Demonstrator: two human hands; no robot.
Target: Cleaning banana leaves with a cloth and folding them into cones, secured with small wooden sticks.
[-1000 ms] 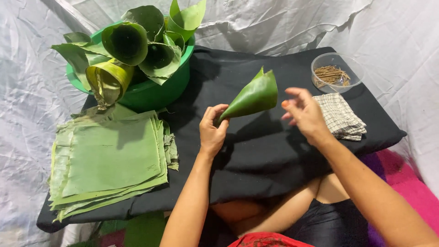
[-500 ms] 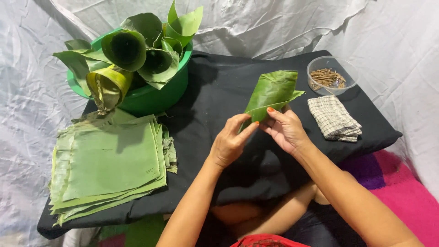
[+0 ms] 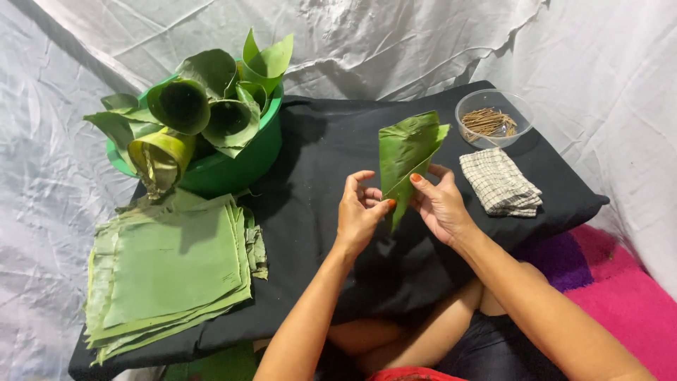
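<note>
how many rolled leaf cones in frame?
About 6: one held between the left hand and right hand, leaf cone; roughly five in the green basin, e.g.. More may be hidden underneath.

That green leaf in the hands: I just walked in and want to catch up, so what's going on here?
A person holds a green banana-leaf piece folded into a cone, point downward, with the left hand and right hand pinching its lower part above a black cloth-covered table. A stack of flat cut green leaves lies at the left, below a green plastic tub holding rolled leaf cones. A clear bowl of small brown sticks and a folded checked cloth sit at the right.
</note>
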